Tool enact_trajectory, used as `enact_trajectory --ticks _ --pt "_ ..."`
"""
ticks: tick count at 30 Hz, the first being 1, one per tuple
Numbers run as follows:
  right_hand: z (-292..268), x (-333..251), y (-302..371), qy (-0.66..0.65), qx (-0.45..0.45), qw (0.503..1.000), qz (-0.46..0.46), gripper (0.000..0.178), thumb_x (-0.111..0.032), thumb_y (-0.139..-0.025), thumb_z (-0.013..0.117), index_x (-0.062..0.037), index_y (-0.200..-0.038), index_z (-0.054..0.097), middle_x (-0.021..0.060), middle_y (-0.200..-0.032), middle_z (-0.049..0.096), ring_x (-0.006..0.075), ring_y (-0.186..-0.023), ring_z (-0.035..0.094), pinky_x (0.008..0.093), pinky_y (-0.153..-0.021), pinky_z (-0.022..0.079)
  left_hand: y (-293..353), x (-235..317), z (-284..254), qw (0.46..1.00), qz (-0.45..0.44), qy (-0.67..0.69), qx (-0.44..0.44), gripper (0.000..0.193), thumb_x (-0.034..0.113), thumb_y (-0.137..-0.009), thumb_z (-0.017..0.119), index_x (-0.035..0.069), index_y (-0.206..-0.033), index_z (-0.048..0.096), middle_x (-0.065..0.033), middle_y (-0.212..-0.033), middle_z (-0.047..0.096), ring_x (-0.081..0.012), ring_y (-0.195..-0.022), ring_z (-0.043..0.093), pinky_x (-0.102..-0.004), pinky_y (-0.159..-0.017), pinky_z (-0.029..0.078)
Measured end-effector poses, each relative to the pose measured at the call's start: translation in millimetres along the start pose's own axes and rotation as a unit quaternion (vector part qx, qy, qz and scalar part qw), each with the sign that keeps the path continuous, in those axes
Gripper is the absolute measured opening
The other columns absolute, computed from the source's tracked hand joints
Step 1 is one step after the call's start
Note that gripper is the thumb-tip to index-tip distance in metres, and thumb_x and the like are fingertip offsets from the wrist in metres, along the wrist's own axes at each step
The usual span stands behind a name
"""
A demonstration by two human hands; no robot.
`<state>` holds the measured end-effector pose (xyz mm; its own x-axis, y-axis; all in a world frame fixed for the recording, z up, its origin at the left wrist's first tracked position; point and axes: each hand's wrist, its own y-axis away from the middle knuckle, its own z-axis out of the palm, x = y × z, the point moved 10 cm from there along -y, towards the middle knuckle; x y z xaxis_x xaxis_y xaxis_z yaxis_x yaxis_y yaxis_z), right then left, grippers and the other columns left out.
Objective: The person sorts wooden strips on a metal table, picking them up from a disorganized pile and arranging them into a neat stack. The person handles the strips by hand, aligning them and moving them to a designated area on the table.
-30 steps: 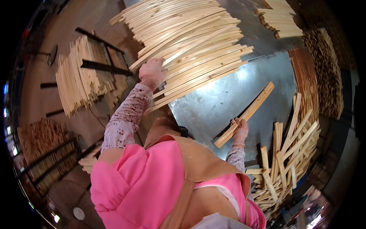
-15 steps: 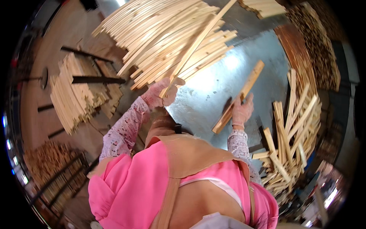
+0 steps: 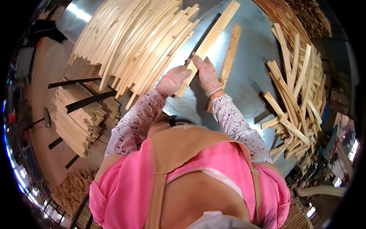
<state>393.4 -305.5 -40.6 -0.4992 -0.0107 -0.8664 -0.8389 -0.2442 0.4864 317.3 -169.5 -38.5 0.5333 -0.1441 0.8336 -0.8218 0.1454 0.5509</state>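
A pale wooden strip (image 3: 209, 40) is held slantwise over the metal table, its far end pointing away from me. My left hand (image 3: 174, 81), in a light knit glove, is closed around it near its close end. Just to the right, my gloved right hand (image 3: 207, 72) grips the same strip by its right edge. A second wooden strip (image 3: 231, 53) lies on the table beyond my right wrist, partly hidden by that hand and sleeve.
Many long strips (image 3: 129, 42) lie side by side at the left of the metal table (image 3: 248, 80). A jumbled heap of short offcuts (image 3: 297, 95) covers its right side. Stacked wood (image 3: 78, 114) sits on a dark-framed rack at lower left.
My right hand has let go of the second strip, now lying on the table, and moved left onto the strip in my left hand. My view has shifted.
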Motion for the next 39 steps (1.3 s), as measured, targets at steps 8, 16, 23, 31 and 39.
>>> enact_trajectory --ticks 8,16,23,31,39 --pt "-117.6 -4.3 33.8 0.572 0.244 0.777 -0.1 0.095 -0.049 -0.084 0.084 -0.0018 -0.158 0.048 0.024 -0.139 0.066 0.0409 -0.136 0.055 0.0512 -0.12 0.04 91.0 8.7 -222.3 0.687 -0.028 -0.619 0.38 0.04 0.036 -0.094 0.077 0.0 -0.112 0.076 -0.025 -0.133 0.07 -0.0451 -0.128 0.061 -0.0461 -0.11 0.051" --pt "-60.7 51.5 52.9 0.348 0.09 0.93 0.079 0.078 -0.03 -0.094 0.073 -0.0025 -0.16 0.043 0.0274 -0.127 0.07 0.0422 -0.111 0.071 0.0496 -0.101 0.057 103.6 -50.2 -279.5 0.8 -0.089 -0.453 0.383 0.094 0.02 -0.089 0.074 -0.002 -0.169 0.031 -0.0292 -0.167 0.044 -0.0426 -0.153 0.047 -0.0454 -0.128 0.037" --pt "83.6 62.4 39.9 0.385 -0.314 0.868 -0.023 0.089 -0.053 -0.096 0.067 0.0004 -0.162 0.04 0.0322 -0.113 0.073 0.0474 -0.106 0.071 0.0548 -0.095 0.056 113.1 -57.4 -284.4 0.764 -0.096 -0.523 0.365 0.09 0.025 -0.095 0.071 0.004 -0.172 0.03 -0.0267 -0.165 0.046 -0.044 -0.151 0.046 -0.0454 -0.127 0.037" --pt "-489.7 -115.3 95.1 0.687 0.417 0.568 -0.177 0.033 -0.013 -0.083 0.066 -0.0048 -0.115 0.073 0.0204 -0.116 0.073 0.0377 -0.111 0.067 0.0508 -0.095 0.053 41.2 44.5 -121.4 0.793 0.099 -0.49 0.347 0.078 0.017 -0.1 0.074 -0.001 -0.166 0.037 -0.0258 -0.167 0.044 -0.0412 -0.152 0.047 -0.047 -0.126 0.039" --pt "-379.3 -61.3 95.4 0.712 0.138 0.64 -0.253 0.018 -0.03 -0.083 0.074 -0.0186 -0.095 0.078 0.0066 -0.096 0.071 0.0294 -0.103 0.068 0.0469 -0.092 0.051 -94.9 170.4 303.8 0.773 0.368 -0.517 -0.011 0.088 0.039 -0.079 0.088 -0.001 -0.151 0.056 -0.0261 -0.145 0.063 -0.0417 -0.139 0.058 -0.0499 -0.119 0.045"
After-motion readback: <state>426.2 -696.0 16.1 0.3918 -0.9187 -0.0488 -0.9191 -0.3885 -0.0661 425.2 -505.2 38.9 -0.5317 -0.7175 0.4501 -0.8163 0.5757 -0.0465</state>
